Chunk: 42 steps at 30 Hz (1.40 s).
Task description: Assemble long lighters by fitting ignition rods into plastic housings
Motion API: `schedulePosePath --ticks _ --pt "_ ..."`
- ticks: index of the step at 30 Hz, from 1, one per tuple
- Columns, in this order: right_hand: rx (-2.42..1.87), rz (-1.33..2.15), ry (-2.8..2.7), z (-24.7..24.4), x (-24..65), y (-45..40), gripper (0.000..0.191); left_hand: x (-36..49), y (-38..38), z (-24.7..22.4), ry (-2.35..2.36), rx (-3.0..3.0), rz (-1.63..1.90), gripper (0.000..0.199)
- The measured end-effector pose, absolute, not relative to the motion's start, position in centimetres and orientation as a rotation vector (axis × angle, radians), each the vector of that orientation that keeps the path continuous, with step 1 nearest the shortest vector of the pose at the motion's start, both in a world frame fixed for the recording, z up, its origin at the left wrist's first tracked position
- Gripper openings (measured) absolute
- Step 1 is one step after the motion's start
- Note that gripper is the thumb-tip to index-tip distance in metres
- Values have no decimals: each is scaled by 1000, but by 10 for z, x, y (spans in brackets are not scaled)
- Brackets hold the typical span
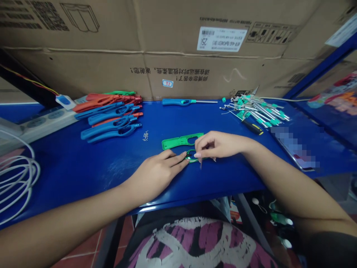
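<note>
Lower green casing: on the counter (117, 163), between the two hands; the lower green casing (193, 161) bears a dark piece in its visible opening, the rest being covered by fingers.
Upper green half-shell: the upper green half-shell (175, 142) lies just beyond, inner side up; its right end is hidden behind the right hand.
Cardboard: printed cardboard (167, 33) stands along the back with upside-down lettering; its top is cut off.
Left hand: the left hand (156, 173) is spread low, fingers extended, tips touching the left part of the lower casing; I cannot tell whether it grips or only presses.
Right hand: the right hand (219, 145) is curled, thumb near bent fingers, over the lower casing's right part; a blurred sliver shows below, and what is grasped I cannot tell.
Left pile: blue and orange casings (111, 115) overlap, a green one at the back; small metal bits (145, 136) lie nearby.
Back edge: a blue lighter (177, 102) with a silver tube.
Right pile: metal tubes with green ends (260, 111), partly overlapping; a screwdriver (252, 127) in front.
Phone: the phone (298, 152) is partly pixelated.
Far left: a power strip (39, 121) and coiled white cable (29, 175), cut off by the frame.
</note>
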State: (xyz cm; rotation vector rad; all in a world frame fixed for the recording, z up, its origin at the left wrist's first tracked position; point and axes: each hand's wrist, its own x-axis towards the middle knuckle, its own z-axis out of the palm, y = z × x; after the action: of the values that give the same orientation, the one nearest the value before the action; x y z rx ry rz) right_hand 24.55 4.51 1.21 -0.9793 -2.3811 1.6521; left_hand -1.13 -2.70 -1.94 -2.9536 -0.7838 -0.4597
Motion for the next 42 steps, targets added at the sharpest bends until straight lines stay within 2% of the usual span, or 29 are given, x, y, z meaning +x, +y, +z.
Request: schedulePosePath --ticks 3,8,14,19,24,31,42 --pt "-1060 1585 -2313 7 243 43 40 -13 -25 -20 -824 -2986 -595 31" --pt "-1072 1413 -2346 -1 239 40 25 -13 -21 -26 -924 -3001 -807 31" --pt "-914 979 -2575 0 237 38 18 -13 -18 -30 -1038 -2994 -830 34" --pt "-716 664 -2727 -2 237 39 22 -12 -20 -26 -1089 -2998 -812 31" --pt "-662 658 -2688 -4 236 39 20 -11 -20 -23 -1033 -3017 -789 30" --pt "-812 681 -2735 5 234 33 12 -12 -21 -25 -1020 -3051 -782 29" --pt "-693 681 -2699 -2 237 38 18 -11 -17 -25 -1033 -3062 -794 25"
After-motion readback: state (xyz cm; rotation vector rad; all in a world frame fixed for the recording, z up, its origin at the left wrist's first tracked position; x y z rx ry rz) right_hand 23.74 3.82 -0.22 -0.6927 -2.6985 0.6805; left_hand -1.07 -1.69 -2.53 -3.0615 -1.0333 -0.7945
